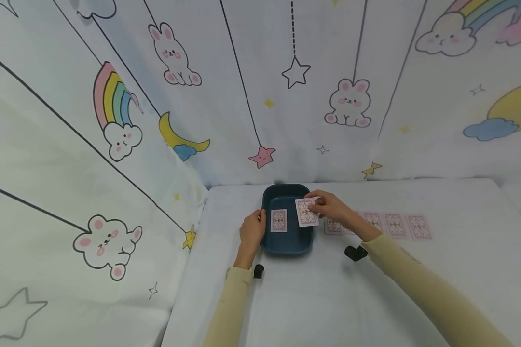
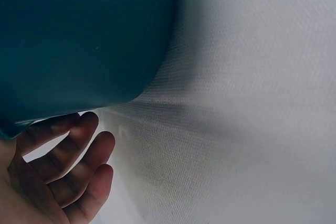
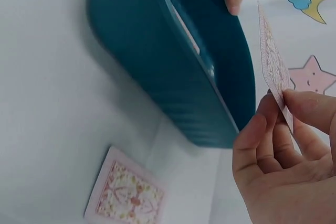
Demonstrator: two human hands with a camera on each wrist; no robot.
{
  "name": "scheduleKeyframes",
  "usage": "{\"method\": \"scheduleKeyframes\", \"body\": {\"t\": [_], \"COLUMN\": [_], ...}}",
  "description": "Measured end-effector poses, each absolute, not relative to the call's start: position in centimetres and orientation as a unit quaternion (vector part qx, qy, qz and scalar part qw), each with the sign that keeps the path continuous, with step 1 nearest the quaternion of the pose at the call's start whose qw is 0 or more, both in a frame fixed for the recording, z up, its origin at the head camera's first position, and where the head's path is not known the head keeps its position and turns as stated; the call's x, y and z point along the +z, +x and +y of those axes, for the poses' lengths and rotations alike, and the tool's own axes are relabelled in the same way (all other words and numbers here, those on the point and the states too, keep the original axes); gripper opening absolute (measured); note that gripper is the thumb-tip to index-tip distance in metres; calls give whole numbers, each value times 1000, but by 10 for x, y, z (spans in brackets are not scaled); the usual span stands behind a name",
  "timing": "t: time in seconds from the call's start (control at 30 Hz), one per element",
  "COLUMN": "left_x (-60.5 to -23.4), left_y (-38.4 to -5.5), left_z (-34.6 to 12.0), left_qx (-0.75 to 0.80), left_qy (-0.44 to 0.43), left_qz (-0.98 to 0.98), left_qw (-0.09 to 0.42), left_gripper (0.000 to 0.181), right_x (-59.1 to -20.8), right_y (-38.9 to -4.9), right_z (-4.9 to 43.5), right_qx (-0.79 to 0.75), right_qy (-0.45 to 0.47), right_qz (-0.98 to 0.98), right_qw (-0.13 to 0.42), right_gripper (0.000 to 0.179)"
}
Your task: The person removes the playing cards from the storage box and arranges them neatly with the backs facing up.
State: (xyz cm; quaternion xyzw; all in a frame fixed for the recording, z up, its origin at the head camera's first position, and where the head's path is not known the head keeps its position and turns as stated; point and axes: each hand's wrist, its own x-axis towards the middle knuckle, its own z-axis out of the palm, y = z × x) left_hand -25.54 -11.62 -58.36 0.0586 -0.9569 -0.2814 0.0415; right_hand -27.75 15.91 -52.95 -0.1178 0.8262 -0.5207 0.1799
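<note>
My right hand pinches a playing card between thumb and fingers, over the right side of a dark teal tray. The right wrist view shows this card nearly edge-on, tilted up beside the tray's rim. A second card lies inside the tray on the left, patterned back up. My left hand grips the tray's left rim, its thumb over the edge. In the left wrist view the fingers curve along the tray's outer wall.
To the right of the tray, a row of several cards lies back up on the white cloth, partly hidden by my right hand and forearm. Behind the table hangs a white curtain printed with rabbits, stars and rainbows.
</note>
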Motion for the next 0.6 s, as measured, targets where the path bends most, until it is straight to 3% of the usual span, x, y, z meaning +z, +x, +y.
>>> {"method": "scheduleKeyframes", "body": {"t": [0.6], "left_x": [-584], "left_y": [-256], "left_z": [-116], "left_qx": [-277], "left_qy": [63], "left_qz": [-958], "left_qw": [36], "left_gripper": [38], "right_x": [-504], "right_y": [-260], "right_z": [195], "right_qx": [-513], "right_qy": [-101], "right_qz": [836], "right_qw": [164], "right_gripper": [46]}}
